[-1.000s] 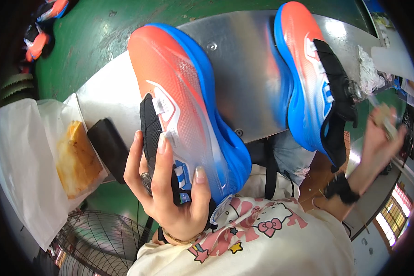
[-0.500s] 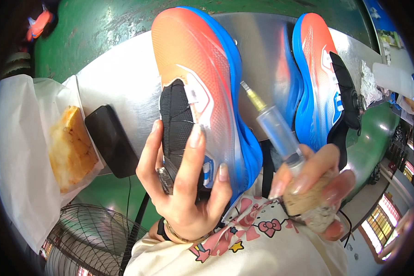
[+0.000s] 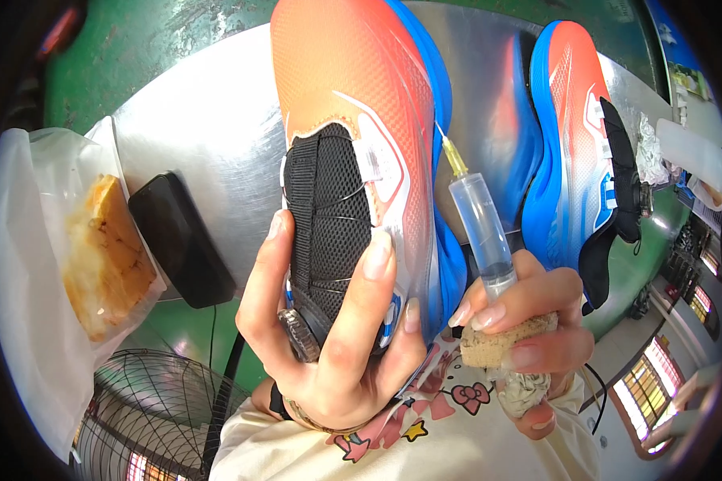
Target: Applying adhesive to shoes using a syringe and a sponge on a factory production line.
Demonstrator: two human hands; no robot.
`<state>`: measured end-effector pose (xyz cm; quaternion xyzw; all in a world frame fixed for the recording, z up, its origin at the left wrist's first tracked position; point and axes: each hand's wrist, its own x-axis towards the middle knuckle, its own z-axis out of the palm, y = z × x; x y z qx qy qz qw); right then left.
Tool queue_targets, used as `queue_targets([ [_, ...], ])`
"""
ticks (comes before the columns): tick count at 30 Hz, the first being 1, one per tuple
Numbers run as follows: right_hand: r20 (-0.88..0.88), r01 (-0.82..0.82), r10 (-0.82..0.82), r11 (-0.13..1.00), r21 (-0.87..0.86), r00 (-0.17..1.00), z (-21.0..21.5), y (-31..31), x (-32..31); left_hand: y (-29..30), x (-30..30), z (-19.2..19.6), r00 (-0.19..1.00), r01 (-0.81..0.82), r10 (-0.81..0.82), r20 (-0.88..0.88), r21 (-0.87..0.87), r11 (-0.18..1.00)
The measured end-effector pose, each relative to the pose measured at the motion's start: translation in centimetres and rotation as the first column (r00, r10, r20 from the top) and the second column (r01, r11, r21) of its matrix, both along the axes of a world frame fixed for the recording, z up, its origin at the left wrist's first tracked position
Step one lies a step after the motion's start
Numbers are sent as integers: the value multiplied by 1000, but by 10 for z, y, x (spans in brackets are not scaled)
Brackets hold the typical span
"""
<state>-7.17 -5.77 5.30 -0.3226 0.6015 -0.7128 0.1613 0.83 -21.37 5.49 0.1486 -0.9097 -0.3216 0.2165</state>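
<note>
An orange, white and blue sports shoe with a black mesh tongue points away from me. My left hand grips it around the tongue and opening, close to a round dial. In my right hand is a clear syringe with a yellow-based needle, its tip at the blue sole edge; I cannot tell whether it touches. The same hand also clasps a tan crumbly block and a crumpled whitish wad. A matching shoe lies further right.
Both shoes are over a shiny metal table. A black phone lies at left, beside a clear bag holding something yellow-brown. Below stands a wire-caged fan. Crumpled white paper is beyond the right shoe.
The syringe has turned more upright and its needle has come to the shoe's sole edge. My left hand still holds the shoe, which appears closer and tipped slightly. The view has shifted slightly.
</note>
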Motion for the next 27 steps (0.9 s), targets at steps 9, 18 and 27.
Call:
queue_targets([
  [9,-13,-95,98,982,162,995,7,-1,-12,-2,-1,-4,999,31,-32,-26,-11,999],
  [18,-117,-88,109,982,169,987,6,-1,-11,0,-2,0,1000,11,-11,-10,-23,1000],
  [27,-171,-12,46,981,191,984,7,2,-5,0,-3,-4,999,8,-10,-39,-41,999],
])
